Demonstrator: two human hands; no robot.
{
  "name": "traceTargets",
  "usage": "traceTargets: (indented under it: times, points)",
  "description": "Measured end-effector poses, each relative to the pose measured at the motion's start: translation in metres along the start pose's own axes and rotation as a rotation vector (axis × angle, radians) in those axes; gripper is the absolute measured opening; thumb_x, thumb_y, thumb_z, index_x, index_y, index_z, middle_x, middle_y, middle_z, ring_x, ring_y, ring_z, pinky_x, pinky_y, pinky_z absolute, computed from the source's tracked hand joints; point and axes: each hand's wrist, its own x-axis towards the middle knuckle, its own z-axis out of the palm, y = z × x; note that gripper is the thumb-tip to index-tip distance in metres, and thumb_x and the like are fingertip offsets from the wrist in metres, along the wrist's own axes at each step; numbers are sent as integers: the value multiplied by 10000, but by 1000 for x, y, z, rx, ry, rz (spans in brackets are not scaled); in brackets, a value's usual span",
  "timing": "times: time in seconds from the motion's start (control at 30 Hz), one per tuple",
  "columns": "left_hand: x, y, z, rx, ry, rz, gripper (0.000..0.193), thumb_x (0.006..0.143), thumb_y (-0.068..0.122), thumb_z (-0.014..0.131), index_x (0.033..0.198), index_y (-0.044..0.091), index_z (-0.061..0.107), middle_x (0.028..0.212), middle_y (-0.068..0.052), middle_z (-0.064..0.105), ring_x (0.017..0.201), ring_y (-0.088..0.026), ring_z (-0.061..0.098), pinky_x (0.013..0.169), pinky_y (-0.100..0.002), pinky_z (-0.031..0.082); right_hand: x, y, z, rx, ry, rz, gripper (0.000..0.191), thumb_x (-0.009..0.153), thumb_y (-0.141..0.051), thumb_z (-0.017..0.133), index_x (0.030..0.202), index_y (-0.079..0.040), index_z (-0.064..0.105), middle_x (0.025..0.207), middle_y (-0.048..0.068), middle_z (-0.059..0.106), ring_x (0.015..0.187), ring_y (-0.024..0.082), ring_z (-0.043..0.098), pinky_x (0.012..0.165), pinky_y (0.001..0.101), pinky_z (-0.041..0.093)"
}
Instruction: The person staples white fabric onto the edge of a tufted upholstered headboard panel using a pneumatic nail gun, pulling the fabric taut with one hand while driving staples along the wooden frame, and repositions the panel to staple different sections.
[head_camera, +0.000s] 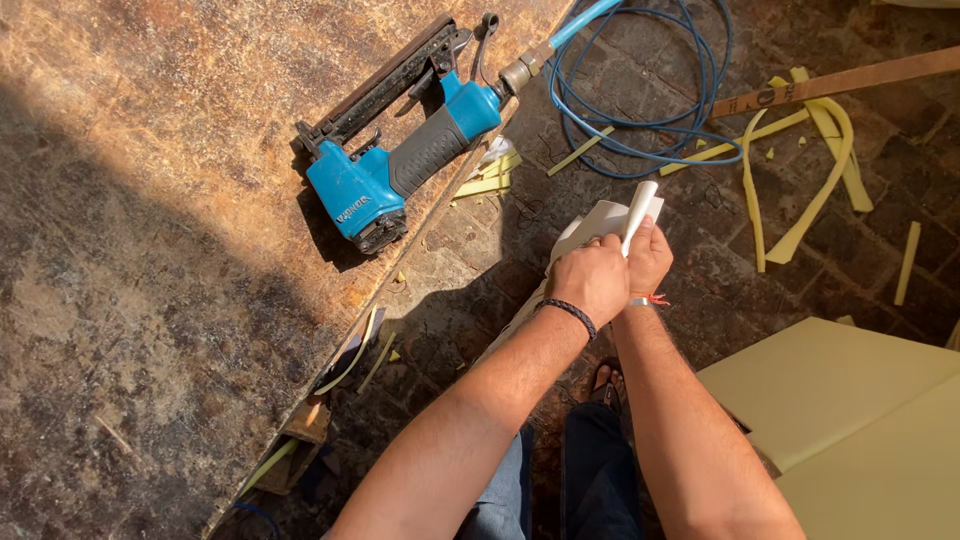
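A: What are we holding?

B: Our left hand (592, 280) and right hand (648, 262) are shut around a white sheet (600, 222), side by side and touching.

A: Where is the blue staple gun (395, 165)?

B: It lies on the worn board (150, 250), up and left of the sheet, well apart. Its blue hose (640, 70) coils above the sheet. Yellow strips (800, 170) lie to the sheet's right, and yellow foam (850, 400) sits below them.
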Motion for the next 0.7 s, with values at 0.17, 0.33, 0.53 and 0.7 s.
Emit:
traceTargets:
  times: [0.17,0.33,0.53,0.7]
  points:
    - [6,4,2,38,14,-53,214,936,236,603,1073,75,638,952,-148,754,873,-323,760,752,-455,610,11,-37,7,-480,34,-12,217,1004,-237,710,1049,-29,666,889,12,663,754,96,588,657,271,497]
    - [0,12,1,21,-16,-35,240,928,251,619,1099,86,652,991,-143,752,909,-317,749,776,-451,608,-15,-155,88,-751,-286,-657,391,934,-109,804,1279,-52,629,1249,113,580,1137,226,639,994,339,557]
    - [-6,10,19,-122,170,-27,273,920,268,638,1118,83,668,1026,-152,747,934,-319,739,796,-453,601,-59,-177,222,-1254,-943,-1439,936,841,-295,804,1585,-36,299,1389,148,562,1335,316,504,1168,465,353]
    - [-1,6,22,-144,192,-14,302,912,282,654,1134,80,681,1054,-159,742,954,-321,729,814,-454,596,-54,-174,235,-1489,-1131,-1213,1014,779,-270,793,1584,-28,227,1305,136,580,1268,298,522,1138,441,366]
